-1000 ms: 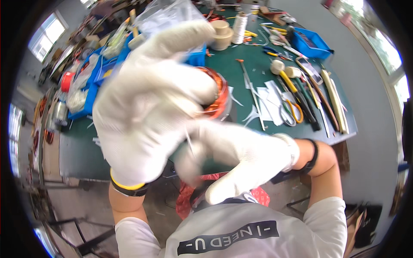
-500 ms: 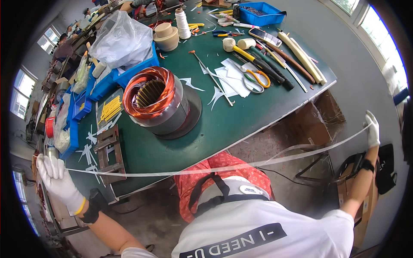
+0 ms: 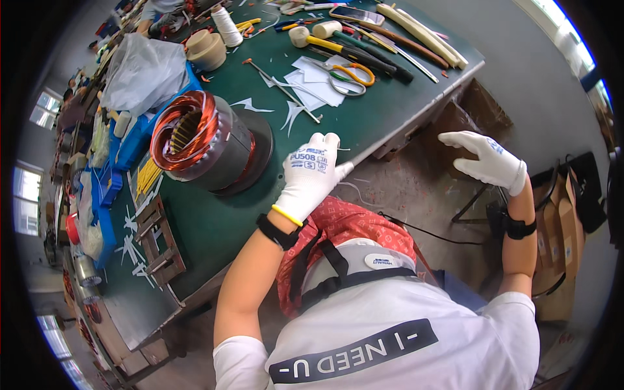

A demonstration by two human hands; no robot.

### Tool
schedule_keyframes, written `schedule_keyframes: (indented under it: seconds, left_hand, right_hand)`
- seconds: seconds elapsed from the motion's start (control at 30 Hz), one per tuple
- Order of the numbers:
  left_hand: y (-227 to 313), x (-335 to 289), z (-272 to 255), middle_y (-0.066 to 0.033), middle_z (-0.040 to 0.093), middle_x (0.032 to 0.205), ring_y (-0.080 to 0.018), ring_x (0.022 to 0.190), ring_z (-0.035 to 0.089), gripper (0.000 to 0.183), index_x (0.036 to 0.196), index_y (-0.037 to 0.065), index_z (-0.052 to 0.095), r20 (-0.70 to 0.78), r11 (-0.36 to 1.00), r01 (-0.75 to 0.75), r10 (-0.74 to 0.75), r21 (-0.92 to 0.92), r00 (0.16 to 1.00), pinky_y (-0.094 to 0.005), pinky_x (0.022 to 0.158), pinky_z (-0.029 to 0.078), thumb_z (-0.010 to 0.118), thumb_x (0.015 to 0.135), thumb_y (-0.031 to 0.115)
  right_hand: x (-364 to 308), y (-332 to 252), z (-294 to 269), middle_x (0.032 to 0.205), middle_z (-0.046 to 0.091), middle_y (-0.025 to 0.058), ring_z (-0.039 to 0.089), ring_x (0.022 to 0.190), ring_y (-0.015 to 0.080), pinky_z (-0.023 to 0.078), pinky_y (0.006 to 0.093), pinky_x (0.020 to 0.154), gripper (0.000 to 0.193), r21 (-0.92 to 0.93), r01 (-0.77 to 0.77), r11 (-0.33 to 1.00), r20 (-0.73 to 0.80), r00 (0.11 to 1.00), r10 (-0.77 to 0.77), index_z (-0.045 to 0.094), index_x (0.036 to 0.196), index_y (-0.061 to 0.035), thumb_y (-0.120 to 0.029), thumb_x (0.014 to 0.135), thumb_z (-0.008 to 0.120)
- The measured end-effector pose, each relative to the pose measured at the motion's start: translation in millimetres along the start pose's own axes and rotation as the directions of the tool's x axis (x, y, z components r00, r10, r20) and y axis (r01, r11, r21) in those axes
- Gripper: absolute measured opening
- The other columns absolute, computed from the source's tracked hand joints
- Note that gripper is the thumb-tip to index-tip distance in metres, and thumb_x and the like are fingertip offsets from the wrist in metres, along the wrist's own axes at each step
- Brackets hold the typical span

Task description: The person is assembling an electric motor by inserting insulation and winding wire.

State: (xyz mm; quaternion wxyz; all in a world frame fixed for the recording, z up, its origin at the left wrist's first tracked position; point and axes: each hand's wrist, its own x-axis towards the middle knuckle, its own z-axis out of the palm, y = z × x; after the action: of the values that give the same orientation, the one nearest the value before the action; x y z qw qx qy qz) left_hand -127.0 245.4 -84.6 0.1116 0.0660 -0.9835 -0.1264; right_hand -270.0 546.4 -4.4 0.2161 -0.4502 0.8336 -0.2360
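Note:
My left hand (image 3: 311,170), in a white glove, is over the front edge of the table with its fingers curled. A bit of white tape (image 3: 355,188) shows at its fingertips, and a thin loop hangs below the thumb; the rest is hidden. My right hand (image 3: 489,160), also gloved, hovers off the table's right side, its fingers and thumb apart and holding nothing. Left of my left hand stands a motor stator (image 3: 224,153), a grey cylinder with copper windings on top. It rests on a dark round base (image 3: 263,140).
On the green table (image 3: 214,227) lie scissors (image 3: 351,78), white paper (image 3: 318,97), mallets (image 3: 300,38), a phone (image 3: 357,15) and a thin rod (image 3: 286,91). A metal fixture (image 3: 159,244), yellow strips (image 3: 148,175) and blue bins (image 3: 107,185) are to the left. Cardboard boxes (image 3: 556,247) stand at right.
The white tape was stretched between both hands. My left hand has swung right to the table's front edge with it; my right hand has let go and come inward. The view has shifted.

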Motion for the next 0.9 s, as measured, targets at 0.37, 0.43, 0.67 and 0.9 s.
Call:
schedule_keyframes:
  seconds: [0.37,0.43,0.67,0.9]
  left_hand:
    - [-33.9,31.2,-37.0,-0.0124,0.065,0.083,-0.0322,0.079,0.063,0.034,0.077,0.008,0.069,-0.206,0.998,-0.053,0.056,0.022,0.977,-0.0424,0.069,0.048,0.069,0.084,0.041]
    - [-37.1,34.7,-43.3,-0.0123,0.066,0.082,-0.0307,0.078,0.064,0.038,0.08,0.005,0.07,-0.193,0.999,-0.034,0.037,0.022,0.98,-0.0402,0.069,0.048,0.067,0.085,0.043]
    - [-40.3,39.6,-50.5,-0.0119,0.067,0.082,-0.0299,0.076,0.064,0.038,0.079,0.007,0.07,-0.158,0.994,0.11,-0.109,-0.005,0.981,-0.0395,0.068,0.048,0.068,0.084,0.045]
    - [-36.0,37.8,-48.7,-0.0117,0.066,0.076,-0.0306,0.072,0.064,0.038,0.076,0.007,0.07,-0.136,0.991,0.125,-0.13,-0.043,0.982,-0.0403,0.066,0.048,0.07,0.082,0.044]
  right_hand:
    - [121.2,41.5,114.9,0.118,0.063,0.0189,0.057,0.113,0.0371,0.045,0.0449,0.097,0.035,-0.423,0.024,0.906,-0.445,0.865,-0.23,0.064,0.116,-0.0026,-0.012,0.084,0.052]
    - [136.8,48.6,118.7,0.117,0.063,0.0179,0.057,0.113,0.0369,0.045,0.0459,0.098,0.033,-0.423,0.019,0.906,-0.493,0.834,-0.248,0.066,0.112,-0.0036,-0.015,0.085,0.052]
    - [180.0,64.8,98.8,0.131,0.053,0.0216,0.056,0.115,0.0391,0.047,0.0452,0.098,0.043,-0.223,-0.199,0.954,-0.679,0.734,-0.006,0.058,0.128,-0.0112,-0.025,0.088,0.052]
    - [173.0,25.9,92.7,0.13,0.051,0.0216,0.057,0.114,0.0374,0.05,0.0476,0.093,0.051,-0.41,-0.375,0.832,-0.441,0.879,0.179,0.056,0.13,-0.0156,-0.049,0.092,0.049]
